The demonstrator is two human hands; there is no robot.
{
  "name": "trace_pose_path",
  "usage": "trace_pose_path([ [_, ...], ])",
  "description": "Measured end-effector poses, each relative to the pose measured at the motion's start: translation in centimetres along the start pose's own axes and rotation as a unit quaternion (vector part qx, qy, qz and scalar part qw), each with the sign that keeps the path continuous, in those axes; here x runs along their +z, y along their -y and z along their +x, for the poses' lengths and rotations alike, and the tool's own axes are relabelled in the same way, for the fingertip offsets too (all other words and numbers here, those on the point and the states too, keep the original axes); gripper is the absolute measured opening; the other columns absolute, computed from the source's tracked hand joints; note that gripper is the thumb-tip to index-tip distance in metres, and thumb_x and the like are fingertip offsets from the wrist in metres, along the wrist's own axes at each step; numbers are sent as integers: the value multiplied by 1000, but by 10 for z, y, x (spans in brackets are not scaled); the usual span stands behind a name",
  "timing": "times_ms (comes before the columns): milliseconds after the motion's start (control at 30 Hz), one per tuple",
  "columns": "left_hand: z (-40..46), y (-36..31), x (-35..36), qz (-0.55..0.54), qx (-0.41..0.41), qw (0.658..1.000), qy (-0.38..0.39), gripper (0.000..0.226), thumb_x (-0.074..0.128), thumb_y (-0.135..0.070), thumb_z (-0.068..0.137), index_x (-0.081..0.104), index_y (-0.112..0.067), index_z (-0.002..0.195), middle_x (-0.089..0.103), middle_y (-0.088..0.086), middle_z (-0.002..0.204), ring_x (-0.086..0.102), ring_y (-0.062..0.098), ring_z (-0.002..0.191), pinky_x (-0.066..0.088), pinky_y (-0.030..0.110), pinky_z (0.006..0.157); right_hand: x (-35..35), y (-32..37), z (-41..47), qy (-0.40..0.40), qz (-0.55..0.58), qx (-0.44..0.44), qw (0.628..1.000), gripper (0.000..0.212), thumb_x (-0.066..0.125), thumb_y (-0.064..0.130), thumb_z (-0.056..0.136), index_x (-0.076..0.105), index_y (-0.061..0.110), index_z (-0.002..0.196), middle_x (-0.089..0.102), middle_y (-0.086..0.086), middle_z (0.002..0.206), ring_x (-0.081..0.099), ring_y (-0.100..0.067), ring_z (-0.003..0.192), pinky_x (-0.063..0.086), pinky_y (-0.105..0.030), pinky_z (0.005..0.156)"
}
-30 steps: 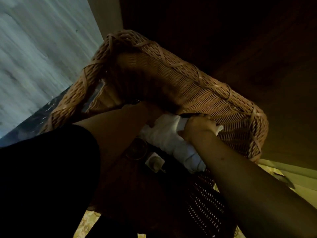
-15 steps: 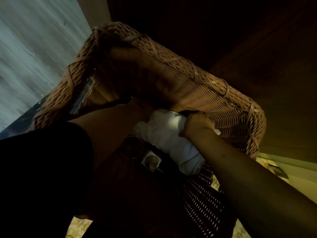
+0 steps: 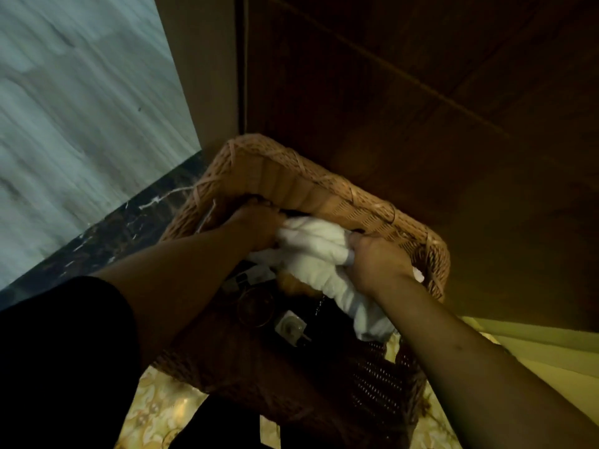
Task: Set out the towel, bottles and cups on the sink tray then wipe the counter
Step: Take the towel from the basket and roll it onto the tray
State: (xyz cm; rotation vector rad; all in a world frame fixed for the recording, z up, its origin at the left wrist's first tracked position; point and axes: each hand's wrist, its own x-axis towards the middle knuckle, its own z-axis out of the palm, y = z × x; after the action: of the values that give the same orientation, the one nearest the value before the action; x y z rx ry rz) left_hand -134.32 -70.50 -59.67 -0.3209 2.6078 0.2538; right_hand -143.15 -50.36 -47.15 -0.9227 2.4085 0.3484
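A rolled white towel (image 3: 319, 254) lies across the top of a wicker basket (image 3: 278, 176) in dim light. My left hand (image 3: 259, 225) grips the towel's far left end, and my right hand (image 3: 376, 260) is closed around its right side. Below the towel, deep in the basket, I see a clear glass cup (image 3: 256, 306) and a small square-capped bottle (image 3: 290, 327). Other contents of the basket are too dark to make out.
A dark wooden cabinet wall (image 3: 421, 108) rises directly behind the basket. A grey marble wall (image 3: 81, 108) with a dark stone skirting (image 3: 107, 234) is at left. Patterned yellow floor (image 3: 155, 409) shows under the basket.
The view has pulled back and the basket sits lower in frame. My left hand has come out from under the towel and now grips its left end; my right hand still holds it.
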Motion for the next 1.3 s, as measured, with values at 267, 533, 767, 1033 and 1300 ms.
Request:
trace_pose_path([
  [267,-54,-15,-69,-75,14,994,-72,58,61,-45,91,39,-17,138,51,12,142,51,31,126,42,43,105,-71,-7,-63,-93,-37,-4,995,55,64,45,87,50,30,137,57,-4,119,59,-30,106,50,-38,79],
  [533,-139,-42,-131,-133,-11,977,-167,66,60,-51,92,39,-21,147,48,4,147,44,24,134,41,47,110,-134,-41,-123,-185,-65,-93,976,51,67,40,87,46,32,133,50,-1,114,53,-24,109,48,-35,81],
  [767,-247,-94,-159,-169,-62,920,-349,47,60,-58,86,49,-36,126,50,-25,105,43,-3,91,34,15,80,-178,-80,-171,-281,-59,-251,925,28,66,31,85,47,34,106,41,6,95,44,-16,89,38,-30,64],
  [1033,-396,-147,-148,-118,-241,878,-396,37,66,-48,83,57,-24,108,51,-6,99,47,18,93,40,33,71,-180,-52,-209,-319,-39,-446,835,38,73,32,82,37,36,91,38,12,90,40,-11,81,23,-22,55],
  [1300,-563,-208,-69,-158,-424,812,-369,27,64,-52,85,46,-36,95,62,-12,86,60,11,74,46,33,61,-134,58,-293,-247,-30,-623,742,33,75,35,82,43,37,92,48,12,94,49,-11,86,42,-26,65],
])
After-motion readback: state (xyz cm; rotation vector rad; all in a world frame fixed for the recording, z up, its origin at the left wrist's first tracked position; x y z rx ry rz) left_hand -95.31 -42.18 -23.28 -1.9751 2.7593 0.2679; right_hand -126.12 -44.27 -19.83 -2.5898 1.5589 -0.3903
